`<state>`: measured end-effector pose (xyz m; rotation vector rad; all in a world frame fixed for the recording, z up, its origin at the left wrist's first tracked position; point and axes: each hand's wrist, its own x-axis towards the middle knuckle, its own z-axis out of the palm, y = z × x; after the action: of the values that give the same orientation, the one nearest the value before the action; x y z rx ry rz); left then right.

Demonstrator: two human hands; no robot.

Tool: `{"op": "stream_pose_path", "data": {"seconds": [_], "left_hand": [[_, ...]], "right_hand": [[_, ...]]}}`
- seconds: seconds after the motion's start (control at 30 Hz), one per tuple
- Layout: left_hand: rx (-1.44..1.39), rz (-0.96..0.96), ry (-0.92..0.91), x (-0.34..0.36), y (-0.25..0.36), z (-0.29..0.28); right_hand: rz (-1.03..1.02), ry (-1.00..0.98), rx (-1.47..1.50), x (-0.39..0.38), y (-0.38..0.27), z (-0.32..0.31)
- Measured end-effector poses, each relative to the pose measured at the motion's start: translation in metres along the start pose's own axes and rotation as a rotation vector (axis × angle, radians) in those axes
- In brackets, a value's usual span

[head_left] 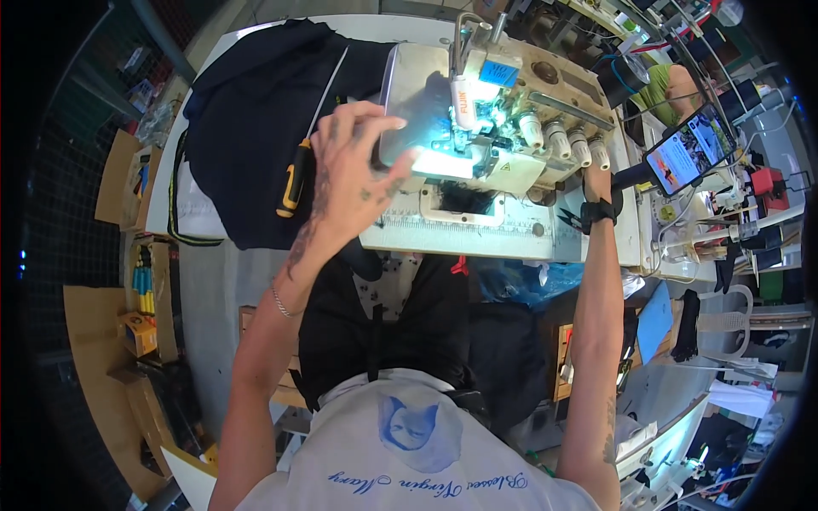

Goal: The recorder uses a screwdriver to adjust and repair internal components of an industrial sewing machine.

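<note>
My left hand (354,166) hovers at the left edge of an overlock sewing machine (511,166), thumb and fingers spread and curved beside its smooth metal plate (417,94). Nothing shows between those fingers; whether the fingertips touch the plate I cannot tell. A screwdriver (294,179) with a yellow and black handle lies just left of this hand, on dark navy fabric (256,119). My right hand (599,180) reaches to the machine's right end, below the white tension knobs (579,149). Its fingers are hidden there. A bright lamp lights the needle area.
A phone (690,152) is held on a mount right of the machine. Black snips (569,220) lie near my right wrist. Cardboard boxes (102,358) stand at left, and blue plastic (520,281) hangs below the table edge. Another person's arm (682,89) shows at upper right.
</note>
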<state>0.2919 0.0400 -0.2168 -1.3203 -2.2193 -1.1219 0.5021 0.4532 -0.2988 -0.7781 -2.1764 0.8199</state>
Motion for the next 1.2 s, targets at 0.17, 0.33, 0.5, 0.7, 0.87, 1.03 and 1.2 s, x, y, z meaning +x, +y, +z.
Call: {"op": "stream_pose_path", "data": {"seconds": [0.17, 0.33, 0.5, 0.7, 0.87, 1.03, 1.2], "left_hand": [[0.010, 0.058, -0.100, 0.022, 0.018, 0.025], [-0.041, 0.101, -0.110, 0.023, 0.016, 0.032], [-0.003, 0.095, -0.054, 0.017, 0.016, 0.035], [-0.036, 0.115, -0.033, 0.011, 0.009, 0.036], [-0.246, 0.097, 0.029, 0.001, 0.002, 0.027], [-0.340, 0.053, 0.220, -0.054, -0.012, 0.003], [-0.443, 0.031, 0.149, -0.168, -0.037, -0.017]], "right_hand": [[0.060, -0.022, 0.005, -0.003, 0.010, 0.000], [0.153, -0.085, 0.210, 0.003, 0.011, 0.001], [0.260, -0.144, 0.406, 0.005, -0.001, -0.009], [0.311, -0.094, 0.453, 0.008, 0.026, -0.009], [0.250, -0.024, 0.148, 0.016, 0.053, -0.014], [0.029, -0.048, -0.028, 0.009, 0.040, -0.012], [0.272, -0.064, 0.236, 0.016, 0.034, -0.026]]}}
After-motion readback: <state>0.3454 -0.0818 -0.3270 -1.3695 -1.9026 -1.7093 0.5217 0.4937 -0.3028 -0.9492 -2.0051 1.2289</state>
